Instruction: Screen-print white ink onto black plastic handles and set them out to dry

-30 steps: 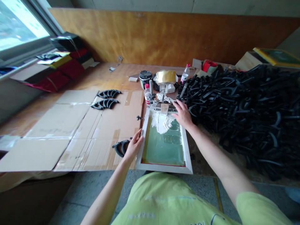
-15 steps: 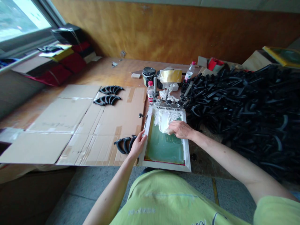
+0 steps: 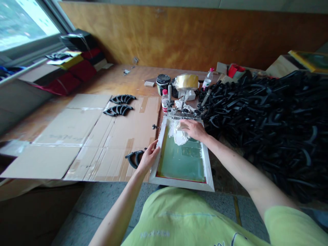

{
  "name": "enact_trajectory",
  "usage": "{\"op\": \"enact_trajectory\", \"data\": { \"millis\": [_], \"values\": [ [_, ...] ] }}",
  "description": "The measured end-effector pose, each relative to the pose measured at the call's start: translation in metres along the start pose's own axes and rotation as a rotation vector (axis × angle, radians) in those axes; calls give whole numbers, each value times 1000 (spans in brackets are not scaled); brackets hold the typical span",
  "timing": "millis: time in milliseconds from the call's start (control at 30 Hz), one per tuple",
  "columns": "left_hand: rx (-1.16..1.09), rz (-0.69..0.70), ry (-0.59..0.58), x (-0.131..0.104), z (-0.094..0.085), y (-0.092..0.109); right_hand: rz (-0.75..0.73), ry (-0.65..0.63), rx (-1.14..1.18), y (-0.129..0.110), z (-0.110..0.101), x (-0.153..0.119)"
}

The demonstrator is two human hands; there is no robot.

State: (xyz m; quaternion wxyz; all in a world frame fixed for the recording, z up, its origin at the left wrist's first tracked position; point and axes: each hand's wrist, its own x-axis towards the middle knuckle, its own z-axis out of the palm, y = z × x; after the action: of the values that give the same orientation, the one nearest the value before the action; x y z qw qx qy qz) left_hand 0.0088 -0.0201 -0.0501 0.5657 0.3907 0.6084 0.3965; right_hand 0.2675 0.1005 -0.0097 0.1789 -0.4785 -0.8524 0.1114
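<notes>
A silk-screen frame (image 3: 209, 181) with a green mesh (image 3: 179, 162) lies before me, clamped at its far end. Thick white ink (image 3: 178, 136) is spread over the far part of the mesh. My left hand (image 3: 151, 155) grips the frame's left rail, its thumb and fingers closed at the edge. Near the mesh's far end, my right hand (image 3: 193, 129) is closed on a tan squeegee (image 3: 182, 125), mostly hidden by the fingers and ink. Left of my left hand, a black curved plastic part (image 3: 132, 159) rests on the cardboard, partly covered by that hand.
Flattened cardboard (image 3: 64, 126) covers the table's left side, bearing two more black curved parts (image 3: 119, 110). A large heap of black parts (image 3: 266, 116) fills the right. Behind the frame stand a red-capped bottle (image 3: 164, 102), an ink tub (image 3: 163, 83) and a tape roll (image 3: 188, 82).
My right hand has moved away from me and slightly left over the inked area. The near end of the frame appears larger and higher, with my left hand still on its rail.
</notes>
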Motion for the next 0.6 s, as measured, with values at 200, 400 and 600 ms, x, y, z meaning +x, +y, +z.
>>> {"op": "enact_trajectory", "data": {
  "millis": [200, 400, 600],
  "values": [
    [-146, 88, -13, -4, -1, 69, 295, 247, 125, 65, -40, 23],
    [-469, 333, -29, 26, 24, 124, 495, 226, 175, 99, -3, -47],
    [-508, -89, -88, 8, 62, 67, 132, 3, 10, 19, 48, -73]
  ]
}}
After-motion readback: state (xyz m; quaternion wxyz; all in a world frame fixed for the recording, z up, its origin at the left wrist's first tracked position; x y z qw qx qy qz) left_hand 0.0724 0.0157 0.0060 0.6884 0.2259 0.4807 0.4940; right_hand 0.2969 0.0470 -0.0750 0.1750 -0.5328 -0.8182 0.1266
